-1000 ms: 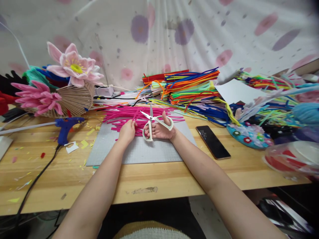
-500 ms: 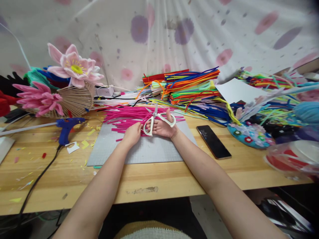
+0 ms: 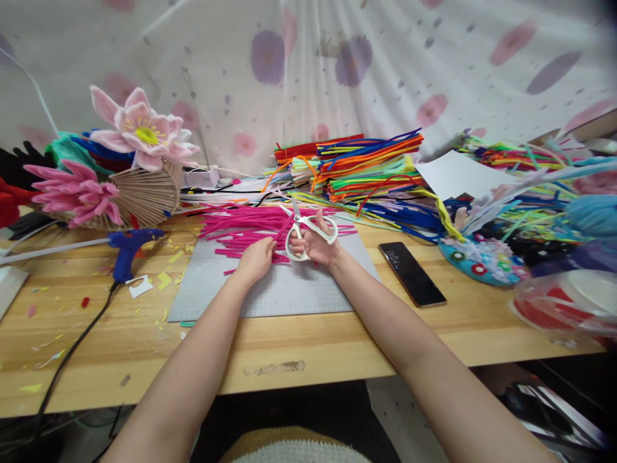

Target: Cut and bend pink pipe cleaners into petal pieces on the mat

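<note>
White-handled scissors (image 3: pixel 299 220) hang in my right hand (image 3: pixel 320 247), fingers curled through one loop and the thumb at the other. Their blades are parted and point up and away. My left hand (image 3: pixel 258 258) is closed, pinching a magenta pipe cleaner (image 3: pixel 284 230) that slants up toward the scissor blades. Whether the blades touch it I cannot tell. Beneath and beyond both hands, many magenta pipe cleaners (image 3: pixel 236 222) lie spread over the grey cutting mat (image 3: pixel 212 296).
Left of the mat lie a blue glue gun (image 3: pixel 129 251) with its cord and yellow scraps. A phone (image 3: pixel 412 273) rests to the right, near a blue flower-covered piece (image 3: pixel 484 260). Bundles of coloured pipe cleaners (image 3: pixel 371 168) are stacked behind. Pink fuzzy flowers (image 3: pixel 144 128) stand at back left.
My right fingers have curled from stretched out to gripping the scissors' loop. The scissors have turned and shifted slightly right. My left hand stays nearly in place.
</note>
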Tool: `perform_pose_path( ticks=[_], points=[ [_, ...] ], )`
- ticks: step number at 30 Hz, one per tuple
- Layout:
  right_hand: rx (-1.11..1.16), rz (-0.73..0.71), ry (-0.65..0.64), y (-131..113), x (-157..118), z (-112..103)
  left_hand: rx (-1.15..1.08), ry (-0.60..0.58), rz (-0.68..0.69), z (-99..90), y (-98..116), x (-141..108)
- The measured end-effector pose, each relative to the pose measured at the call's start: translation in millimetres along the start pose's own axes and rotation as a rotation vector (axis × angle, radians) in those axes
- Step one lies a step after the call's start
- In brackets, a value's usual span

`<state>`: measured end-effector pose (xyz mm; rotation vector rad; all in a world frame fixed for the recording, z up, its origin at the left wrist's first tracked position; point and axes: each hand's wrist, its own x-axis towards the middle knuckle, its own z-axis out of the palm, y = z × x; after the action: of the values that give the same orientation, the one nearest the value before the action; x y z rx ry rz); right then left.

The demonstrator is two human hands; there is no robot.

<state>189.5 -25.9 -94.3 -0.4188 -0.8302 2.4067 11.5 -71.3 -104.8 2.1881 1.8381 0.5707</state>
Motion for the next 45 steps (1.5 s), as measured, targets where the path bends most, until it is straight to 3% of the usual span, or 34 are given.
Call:
perform_pose_path(
  ticks=[4, 9, 13, 16, 19, 22, 25, 29, 33, 35, 38, 39, 41, 43, 45],
  points=[
    [-0.055, -0.119, 0.046, -12.7, -6.5, -4.5, 0.009, 0.026, -0.032, -5.5, -5.8, -0.7],
    [-0.229, -0.185, 0.119, -32.1, -23.9, -12.4, 0.036, 0.181, -0.047, -31.2, -17.1, -1.6],
    [-0.390, -0.376, 0.259, -46.0, -35.3, -23.7, 0.168, 0.049, 0.055, -48.1, -26.6, -6.8],
    [-0.630, -0.426, 0.452, -58.6, -45.6, -34.0, 0.233, 0.006, 0.108, -52.0, -31.8, -3.6],
    [-1.079, -0.344, 0.745, -73.2, -60.9, -41.4, 0.274, 0.098, 0.092, -51.8, -32.6, 12.2],
    [-1.590, -0.072, 1.051, -83.2, -74.9, -44.9, 0.387, 0.138, 0.068, -48.4, -30.6, 34.3],
    [-1.836, 0.180, 1.229, -83.7, -79.4, -47.7, 0.527, 0.090, 0.044, -42.8, -30.1, 51.8],
    [-1.882, 0.247, 1.211, -76.5, -72.2, -54.5, 0.577, 0.031, 0.033, -39.2, -34.9, 61.2],
    [-1.900, 0.161, 1.186, -73.7, -65.2, -59.2, 0.459, 0.139, 0.041, -47.8, -40.3, 60.6],
    [-1.879, 0.049, 1.250, -74.1, -62.6, -54.9, 0.394, 0.207, 0.044, -55.6, -38.3, 59.2],
    [-1.834, -0.329, 1.262, -71.7, -54.5, -34.3, 0.341, 0.305, 0.088, -66.9, -22.9, 55.8],
    [-1.824, -0.480, 1.172, -69.0, -50.1, -24.5, 0.330, 0.323, 0.127, -69.5, -14.2, 54.0],
    [-1.795, -0.633, 0.838, -60.4, -39.4, -4.8, 0.282, 0.332, 0.219, -72.7, 6.6, 48.9],
    [-1.774, -0.644, 0.592, -50.0, -28.7, 9.8, 0.217, 0.308, 0.337, -73.3, 27.0, 42.4],
    [-1.747, -0.635, 0.493, -41.7, -21.4, 15.5, 0.163, 0.286, 0.383, -72.3, 40.2, 35.9]
  ],
)
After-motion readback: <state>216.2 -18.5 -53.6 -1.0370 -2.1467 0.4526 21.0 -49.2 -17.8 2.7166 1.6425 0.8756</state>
